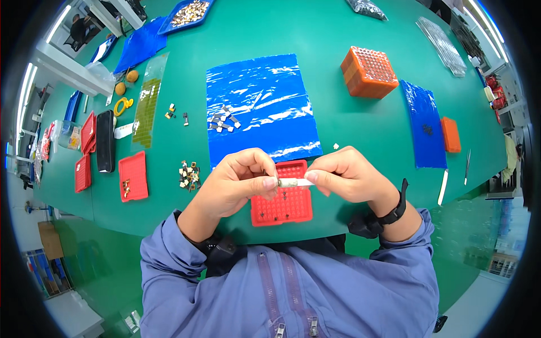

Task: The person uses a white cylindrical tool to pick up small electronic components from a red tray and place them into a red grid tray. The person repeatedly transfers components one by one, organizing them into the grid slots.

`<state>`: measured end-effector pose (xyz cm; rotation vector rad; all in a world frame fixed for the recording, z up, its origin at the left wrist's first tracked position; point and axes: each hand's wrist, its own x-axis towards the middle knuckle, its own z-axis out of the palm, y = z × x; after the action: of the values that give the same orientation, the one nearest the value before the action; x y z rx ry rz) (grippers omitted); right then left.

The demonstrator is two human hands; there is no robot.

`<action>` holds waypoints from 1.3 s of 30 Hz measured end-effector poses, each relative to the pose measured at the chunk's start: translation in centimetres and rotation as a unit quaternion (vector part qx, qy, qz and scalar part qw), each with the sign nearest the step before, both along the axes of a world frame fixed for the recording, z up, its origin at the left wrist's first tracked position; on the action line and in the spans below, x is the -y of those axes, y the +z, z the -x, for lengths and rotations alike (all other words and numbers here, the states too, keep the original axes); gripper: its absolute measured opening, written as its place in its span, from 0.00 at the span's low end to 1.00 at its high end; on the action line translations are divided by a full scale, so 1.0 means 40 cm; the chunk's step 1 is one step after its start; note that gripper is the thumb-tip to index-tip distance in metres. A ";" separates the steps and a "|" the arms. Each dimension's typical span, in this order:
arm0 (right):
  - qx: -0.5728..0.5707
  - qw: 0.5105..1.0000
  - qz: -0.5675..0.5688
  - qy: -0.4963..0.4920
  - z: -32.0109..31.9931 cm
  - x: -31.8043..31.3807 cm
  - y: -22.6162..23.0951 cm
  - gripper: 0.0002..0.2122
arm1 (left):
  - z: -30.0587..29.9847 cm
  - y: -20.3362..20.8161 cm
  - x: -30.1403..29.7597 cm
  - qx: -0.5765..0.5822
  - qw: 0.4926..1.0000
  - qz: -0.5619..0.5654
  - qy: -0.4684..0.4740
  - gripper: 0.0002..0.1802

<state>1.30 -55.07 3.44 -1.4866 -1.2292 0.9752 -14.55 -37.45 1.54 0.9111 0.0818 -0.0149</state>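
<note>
Your left hand (243, 179) pinches one end of a small pale tube (288, 183) between thumb and fingers. Your right hand (350, 176) pinches its white end, thumb and forefinger pressed together on it. The tube lies roughly level above the red tray (282, 214), and your hands meet it from either side. Whether your left fingers hold another small piece too is hard to tell. A few tiny dark bits (276, 218) lie in the red tray.

Just beyond the red tray, a shiny blue sheet (262, 79) carries a cluster of small dark-and-white pieces (224, 119). To the left of the red tray is a pile of small parts (190, 176), and farther left a second tray (135, 174) with a few brassy parts (126, 188). Well beyond the red tray and to its right stands an orange block (366, 79). Far to its right lie a blue strip (420, 107) and tweezers (468, 167).
</note>
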 end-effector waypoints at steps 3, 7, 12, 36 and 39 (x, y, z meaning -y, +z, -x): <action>-0.009 0.999 -0.037 0.006 -0.002 -0.001 -0.014 0.07 | 0.001 -0.005 0.002 -0.003 1.000 -0.010 -0.013 0.05; 0.015 0.998 -0.050 0.027 -0.018 -0.010 -0.006 0.04 | 0.006 -0.009 0.004 -0.001 1.000 -0.018 -0.017 0.05; -0.033 0.996 0.054 0.061 -0.018 -0.008 0.014 0.09 | 0.005 -0.014 0.005 -0.005 1.000 -0.025 -0.007 0.06; 0.023 0.999 -0.014 0.040 -0.020 -0.003 0.003 0.07 | 0.006 -0.015 0.005 0.001 0.999 -0.038 -0.018 0.05; -0.001 0.999 -0.019 0.033 -0.013 -0.002 0.003 0.06 | 0.005 -0.018 0.006 0.009 0.999 -0.033 -0.011 0.04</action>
<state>1.83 -54.97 3.58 -1.4219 -1.2966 0.9912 -14.75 -37.70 0.84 0.9787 0.0563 -0.0249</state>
